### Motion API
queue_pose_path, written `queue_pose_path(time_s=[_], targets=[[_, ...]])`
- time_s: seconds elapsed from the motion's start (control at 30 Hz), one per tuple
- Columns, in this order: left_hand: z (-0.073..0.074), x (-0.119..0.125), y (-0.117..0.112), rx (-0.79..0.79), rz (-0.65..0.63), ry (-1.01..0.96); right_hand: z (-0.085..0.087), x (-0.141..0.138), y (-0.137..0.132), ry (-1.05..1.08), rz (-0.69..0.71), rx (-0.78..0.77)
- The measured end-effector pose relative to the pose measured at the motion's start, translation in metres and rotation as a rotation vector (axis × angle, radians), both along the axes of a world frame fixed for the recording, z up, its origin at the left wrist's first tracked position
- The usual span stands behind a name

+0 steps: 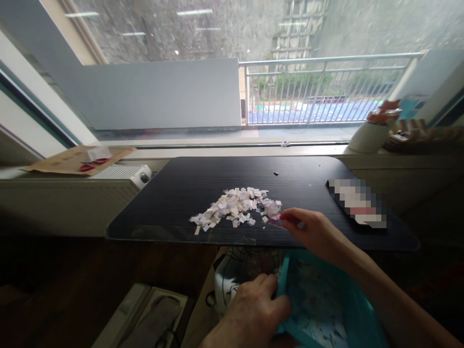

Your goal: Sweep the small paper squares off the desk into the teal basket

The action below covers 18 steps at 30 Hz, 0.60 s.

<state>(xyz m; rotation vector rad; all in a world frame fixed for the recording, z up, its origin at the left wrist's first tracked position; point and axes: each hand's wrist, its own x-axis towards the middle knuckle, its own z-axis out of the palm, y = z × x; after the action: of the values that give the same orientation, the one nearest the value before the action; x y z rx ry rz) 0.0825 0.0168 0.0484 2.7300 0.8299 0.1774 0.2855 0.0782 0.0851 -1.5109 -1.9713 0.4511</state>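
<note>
A heap of small cut paper pieces lies on the dark tabletop. At the heap's right edge, my right hand pinches a thin, pinkish see-through plastic piece, with some paper bits touching it. Below the table's front edge, a teal plastic bin holds more paper bits. My left hand is closed around the bin's left rim, its fingertips partly hidden. My right forearm passes over the bin's right side.
A pixelated flat object rests on the table's right side. At the left, a brown envelope and red-handled scissors lie over the radiator. A white pot stands on the windowsill. A small dark bit lies behind the heap.
</note>
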Motion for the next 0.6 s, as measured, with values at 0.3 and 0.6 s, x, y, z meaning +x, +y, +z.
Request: queue_pose_path(time_s=[0.3,0.6], targets=[[-0.0073,-0.0075,0.0031,-0.026,0.041,-0.029,-0.0001,-0.0029,0.0051,-0.054,0.045,-0.038],[-0.0023,-0.0056,0.0,-0.018,0.046,-0.002,0.0016,-0.0069,0.0124,-0.082,0.056,-0.041]])
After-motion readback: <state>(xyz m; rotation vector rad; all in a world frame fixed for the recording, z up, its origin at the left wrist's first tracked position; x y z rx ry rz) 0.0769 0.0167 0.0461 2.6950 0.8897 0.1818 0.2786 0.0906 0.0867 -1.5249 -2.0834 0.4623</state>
